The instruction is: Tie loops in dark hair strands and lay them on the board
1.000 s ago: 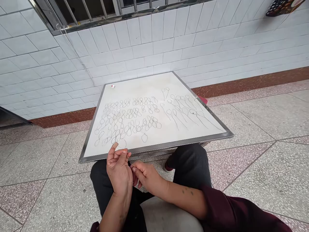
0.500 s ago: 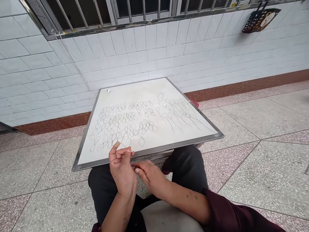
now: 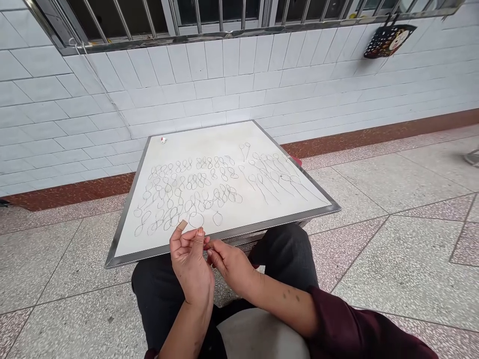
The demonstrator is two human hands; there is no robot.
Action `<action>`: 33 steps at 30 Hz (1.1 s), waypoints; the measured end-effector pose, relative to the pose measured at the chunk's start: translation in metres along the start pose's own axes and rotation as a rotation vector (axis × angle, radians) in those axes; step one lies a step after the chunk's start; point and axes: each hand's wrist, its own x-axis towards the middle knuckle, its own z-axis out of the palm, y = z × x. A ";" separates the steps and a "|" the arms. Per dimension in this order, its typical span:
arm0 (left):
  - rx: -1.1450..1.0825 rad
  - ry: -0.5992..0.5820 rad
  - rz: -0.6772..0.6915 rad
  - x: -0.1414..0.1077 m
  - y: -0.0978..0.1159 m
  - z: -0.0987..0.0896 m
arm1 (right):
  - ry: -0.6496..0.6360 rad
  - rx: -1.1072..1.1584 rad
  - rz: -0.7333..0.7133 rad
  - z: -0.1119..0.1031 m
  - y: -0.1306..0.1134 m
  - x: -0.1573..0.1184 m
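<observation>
My left hand [image 3: 192, 257] is raised palm toward me at the table's near edge, thumb and fingertip pinched together. A round loop of thin dark wire [image 3: 196, 212] stands just above that pinch and appears held in it. A tan bandage or tape [image 3: 182, 225] wraps one left fingertip. Close beside it, my right hand [image 3: 234, 267] is closed, thumb against forefinger, almost touching the left fingers; what it pinches is too small to make out. Many twisted wire loops [image 3: 224, 193] lie in rows on the white tabletop [image 3: 202, 142]; long-tailed loops [image 3: 267, 187] lie to the right.
The table has a grey metal rim [image 3: 269, 225] and stands near a white tiled wall [image 3: 179, 94] below a barred window. A small white-and-red object [image 3: 163, 140] sits at its far left corner. A dark patterned bag [image 3: 389, 41] hangs at upper right. My knees are under the near edge.
My right hand has moved up and slightly left, its fingertips now closed beside the left fingers. My left hand keeps its pinch. The whole view has shifted slightly.
</observation>
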 end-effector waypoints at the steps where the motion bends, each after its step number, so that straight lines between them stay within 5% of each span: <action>1: -0.001 0.003 -0.002 0.000 0.000 0.000 | -0.001 0.006 0.004 0.000 -0.001 0.000; 8: 0.012 -0.093 -0.080 0.001 -0.002 -0.007 | -0.039 0.053 0.017 -0.006 0.006 -0.001; 23: 0.032 -0.219 -0.236 0.002 0.017 -0.015 | -0.355 0.628 0.024 -0.027 0.011 -0.002; 33: 0.029 -0.264 -0.284 0.002 0.023 -0.018 | -0.454 0.761 0.048 -0.035 0.010 -0.002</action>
